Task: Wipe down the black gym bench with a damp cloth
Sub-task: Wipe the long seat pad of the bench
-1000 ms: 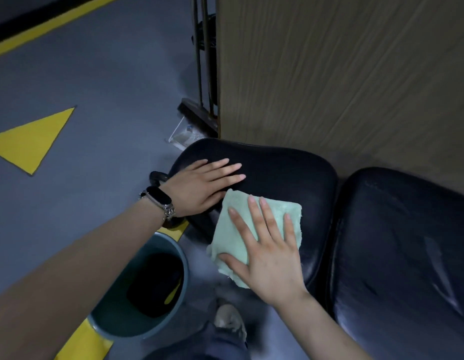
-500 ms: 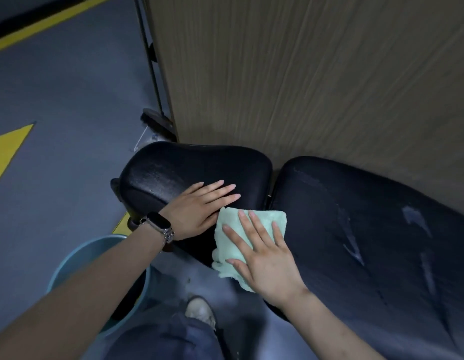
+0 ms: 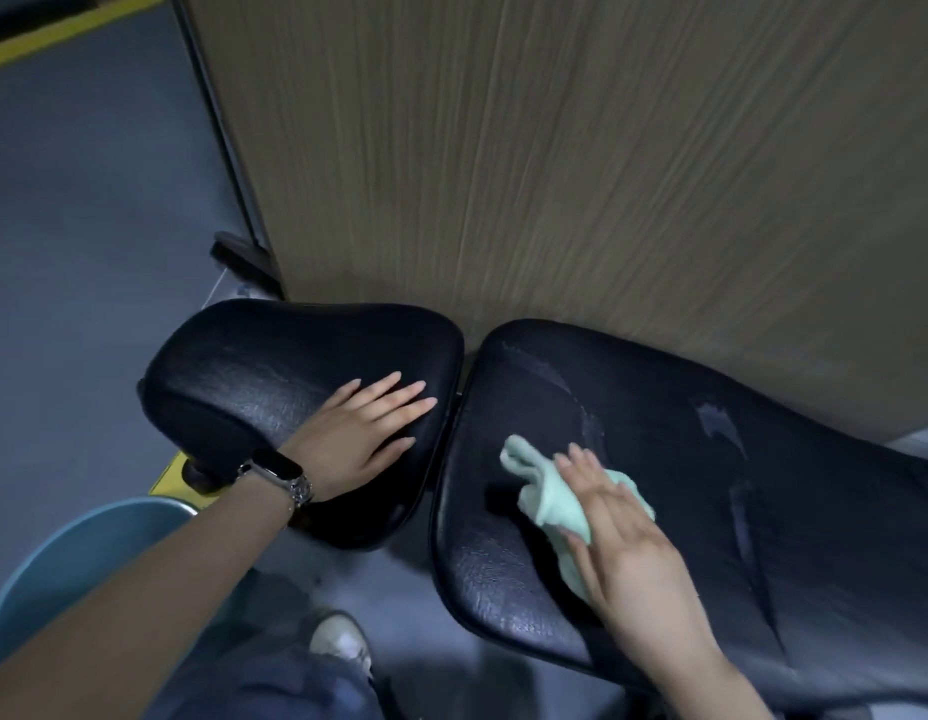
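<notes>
Head view
Item: bench (image 3: 685,511), black padded upholstery with a grained, leather-like surface, in two pads set end to end with a narrow gap between; stands on grey floor (image 3: 87,252) against a wood-grain panel (image 3: 555,174). Small pad at left; long pad at right carries pale, dull streaks and patches along its top.
Item: cloth (image 3: 547,493), pale green, bunched and creased, lying on the near end of the long pad, just right of the gap.
Item: right hand (image 3: 617,537), fingers straight and spread, pressing flat on the cloth; blurred.
Item: left hand (image 3: 363,433), fingers extended and relaxed, palm resting flat on the small pad, holding nothing; watch (image 3: 280,472) on the wrist.
Item: bucket (image 3: 61,553), blue, on the floor at lower left, below the small pad.
Item: shoe (image 3: 342,641), light-coloured, on the floor beneath the bench edge
</notes>
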Available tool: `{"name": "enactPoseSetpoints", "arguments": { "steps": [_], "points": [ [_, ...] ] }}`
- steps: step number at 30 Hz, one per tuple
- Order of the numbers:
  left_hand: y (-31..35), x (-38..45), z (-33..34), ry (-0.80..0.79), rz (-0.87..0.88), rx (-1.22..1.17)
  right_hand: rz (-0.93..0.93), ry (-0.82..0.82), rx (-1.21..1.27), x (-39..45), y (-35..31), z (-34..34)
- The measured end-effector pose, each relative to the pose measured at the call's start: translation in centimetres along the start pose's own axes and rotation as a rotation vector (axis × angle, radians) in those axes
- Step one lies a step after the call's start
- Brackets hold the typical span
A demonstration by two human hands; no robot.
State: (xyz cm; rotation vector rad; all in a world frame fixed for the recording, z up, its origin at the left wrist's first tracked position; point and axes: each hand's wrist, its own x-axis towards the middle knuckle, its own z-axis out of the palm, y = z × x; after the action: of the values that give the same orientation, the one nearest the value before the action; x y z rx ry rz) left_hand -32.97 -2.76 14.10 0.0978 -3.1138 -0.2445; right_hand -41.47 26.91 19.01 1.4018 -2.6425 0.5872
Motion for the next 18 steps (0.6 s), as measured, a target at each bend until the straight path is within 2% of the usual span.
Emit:
{"name": "enactPoseSetpoints", "arguments": {
  "steps": [3, 7, 8, 11, 18],
  "points": [
    [0.9, 0.8, 0.2, -0.016, 0.023, 0.006, 0.080, -0.049, -0.062, -0.1, 0.0, -0.2],
    [2.0, 1.3, 0.3, -0.043, 0.082, 0.033, 0.141, -0.421, -0.027, -0.6, 0.4, 1.4],
    [2.2, 1.4, 0.5, -0.050, 0.092, 0.031, 0.141, -0.461, -0.032, -0.6, 0.6, 1.7],
    [2.3, 1.5, 0.9, -0.059, 0.081, 0.021, 0.131, -0.529, -0.097, 0.4, 1.3, 2.6],
    [2.6, 1.6, 1.4, -0.037, 0.060, 0.047, 0.070, -0.514, -0.242, 4.3, 1.4, 4.3]
  ]
}}
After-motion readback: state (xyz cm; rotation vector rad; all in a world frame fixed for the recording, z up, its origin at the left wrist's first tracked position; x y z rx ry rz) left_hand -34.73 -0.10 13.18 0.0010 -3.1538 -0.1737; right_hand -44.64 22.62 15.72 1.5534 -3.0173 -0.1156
